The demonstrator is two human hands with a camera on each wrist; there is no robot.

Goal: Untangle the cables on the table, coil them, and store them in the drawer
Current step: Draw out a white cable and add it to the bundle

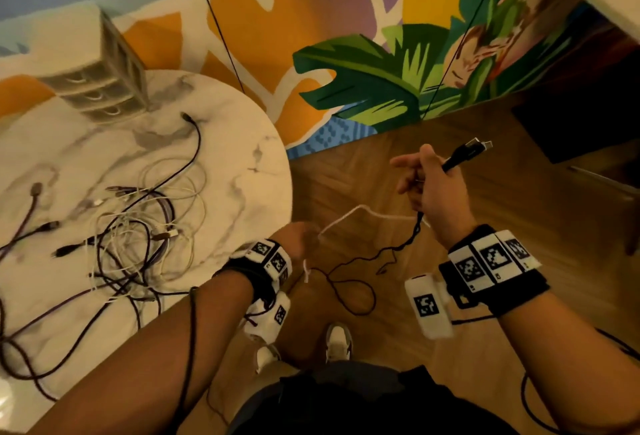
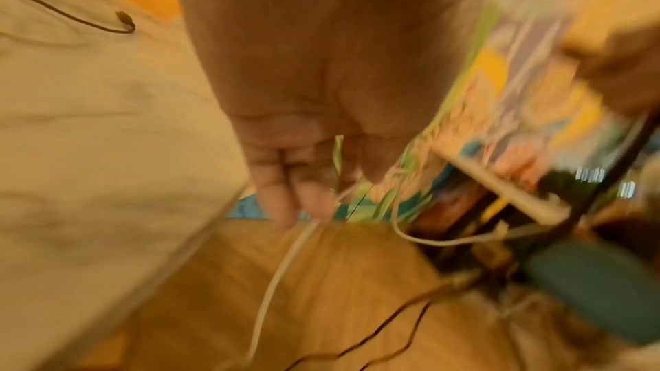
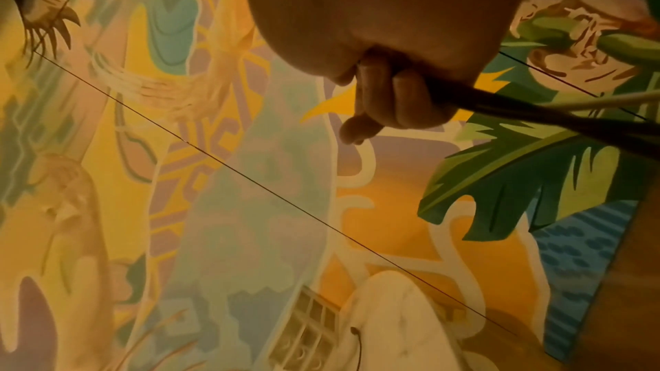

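A tangle of black, purple and white cables (image 1: pixel 138 233) lies on the round marble table (image 1: pixel 242 143). Off the table's right edge, over the floor, my right hand (image 1: pixel 429 185) grips a black cable (image 1: pixel 460 157) with its plug end sticking up to the right; the cable (image 3: pixel 535 109) crosses under the curled fingers in the right wrist view. My left hand (image 1: pixel 298 237) pinches a white cable (image 1: pixel 360 212) that runs across to the right hand; its curled fingers (image 2: pixel 285 196) hold the white cable (image 2: pixel 282 264). The black cable's slack (image 1: pixel 353 282) hangs in loops between the hands.
A small cream drawer unit (image 1: pixel 100 81) stands at the back of the table. The wooden floor (image 1: pixel 519 192) lies below my hands, with my shoes (image 1: pixel 337 341) on it. A painted mural wall (image 1: pixel 311 18) rises behind. A dark object (image 1: pixel 581 129) sits on the floor at the right.
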